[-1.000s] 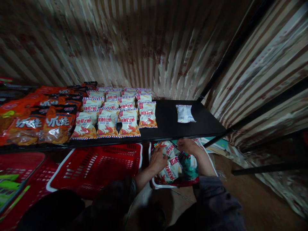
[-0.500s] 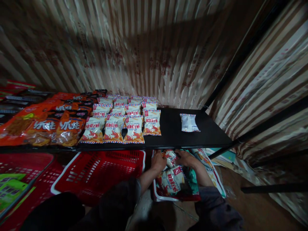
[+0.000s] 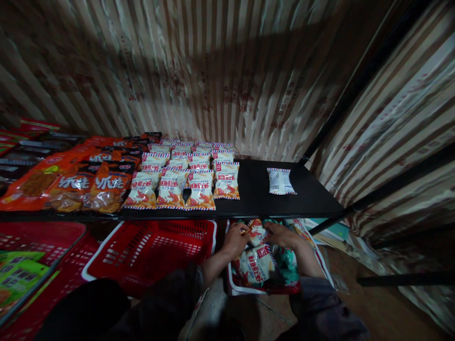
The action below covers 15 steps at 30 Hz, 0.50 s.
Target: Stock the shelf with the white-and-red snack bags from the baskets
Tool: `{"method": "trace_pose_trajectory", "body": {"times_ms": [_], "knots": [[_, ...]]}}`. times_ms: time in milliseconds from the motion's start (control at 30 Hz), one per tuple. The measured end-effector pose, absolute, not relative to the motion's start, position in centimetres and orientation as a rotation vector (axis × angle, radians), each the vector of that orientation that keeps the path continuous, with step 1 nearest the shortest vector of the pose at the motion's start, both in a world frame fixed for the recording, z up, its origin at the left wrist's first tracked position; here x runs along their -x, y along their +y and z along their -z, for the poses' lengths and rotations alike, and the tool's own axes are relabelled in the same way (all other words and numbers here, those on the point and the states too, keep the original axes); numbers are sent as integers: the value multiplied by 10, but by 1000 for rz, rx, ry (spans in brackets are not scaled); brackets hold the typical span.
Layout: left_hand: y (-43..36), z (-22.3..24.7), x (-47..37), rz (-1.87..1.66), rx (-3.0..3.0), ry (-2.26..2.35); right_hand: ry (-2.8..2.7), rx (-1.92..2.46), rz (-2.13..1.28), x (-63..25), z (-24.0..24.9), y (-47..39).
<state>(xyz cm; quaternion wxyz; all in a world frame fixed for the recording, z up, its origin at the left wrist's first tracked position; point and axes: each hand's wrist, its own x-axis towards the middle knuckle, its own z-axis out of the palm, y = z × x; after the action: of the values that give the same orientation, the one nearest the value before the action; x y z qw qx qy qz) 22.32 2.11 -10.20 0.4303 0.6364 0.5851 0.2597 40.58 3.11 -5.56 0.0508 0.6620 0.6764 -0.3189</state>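
Below the shelf's front edge, my left hand (image 3: 236, 240) pinches the left side of a small white and orange snack bag (image 3: 257, 232) over a basket. My right hand (image 3: 281, 235) touches the same bag's right side, its fingers bent round the edge. More bags of this kind (image 3: 255, 266) and green packs (image 3: 288, 261) lie in the red basket with a white rim (image 3: 249, 290). On the black shelf (image 3: 253, 201), rows of the same bags (image 3: 201, 189) stand face up, and one bag (image 3: 280, 181) lies apart on the right, its back showing.
Orange snack packs (image 3: 110, 187) fill the shelf's left part. A red basket (image 3: 156, 255) is under the shelf, with another holding green packs (image 3: 21, 274) at the far left. Black frame bars (image 3: 377, 192) slant across the right, beside a striped curtain (image 3: 220, 80).
The small bag between my hands has risen a little and tilted, and my left hand has moved slightly right and now pinches its side. The view has shifted slightly.
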Motion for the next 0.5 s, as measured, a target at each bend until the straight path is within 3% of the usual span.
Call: {"method": "trace_pose_trajectory", "body": {"times_ms": [500], "knots": [[13,117,-212,-726,-1602,1185,2105,-1938,1085,-418,58,23]]}}
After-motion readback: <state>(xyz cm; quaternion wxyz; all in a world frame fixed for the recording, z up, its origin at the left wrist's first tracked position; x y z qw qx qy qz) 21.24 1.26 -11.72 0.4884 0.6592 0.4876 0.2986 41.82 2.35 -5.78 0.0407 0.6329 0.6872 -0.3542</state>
